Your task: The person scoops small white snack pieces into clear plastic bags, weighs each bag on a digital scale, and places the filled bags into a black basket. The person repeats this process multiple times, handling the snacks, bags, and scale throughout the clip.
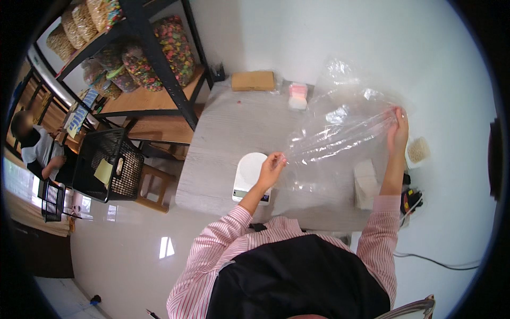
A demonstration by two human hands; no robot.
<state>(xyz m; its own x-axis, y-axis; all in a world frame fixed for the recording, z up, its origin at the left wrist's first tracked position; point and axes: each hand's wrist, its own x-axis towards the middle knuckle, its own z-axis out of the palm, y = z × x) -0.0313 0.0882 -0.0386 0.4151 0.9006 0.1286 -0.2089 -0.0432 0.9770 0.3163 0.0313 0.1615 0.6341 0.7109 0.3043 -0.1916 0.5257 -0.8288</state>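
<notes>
A large clear plastic bag is stretched out in the air above the grey table. My left hand pinches its near left edge, just over a white kitchen scale. Farther off and to the right, my right hand grips the bag's right side with the fingers closed on the film. The bag looks flat and see-through, and its far end rises toward the wall. A stack of white paper-like sheets lies below my right forearm.
At the table's far edge lie a brown flat package and a pink-and-white pack. A tub of sticks stands at right. Left are a shelf with snack bags, a black crate on a stool, and another person.
</notes>
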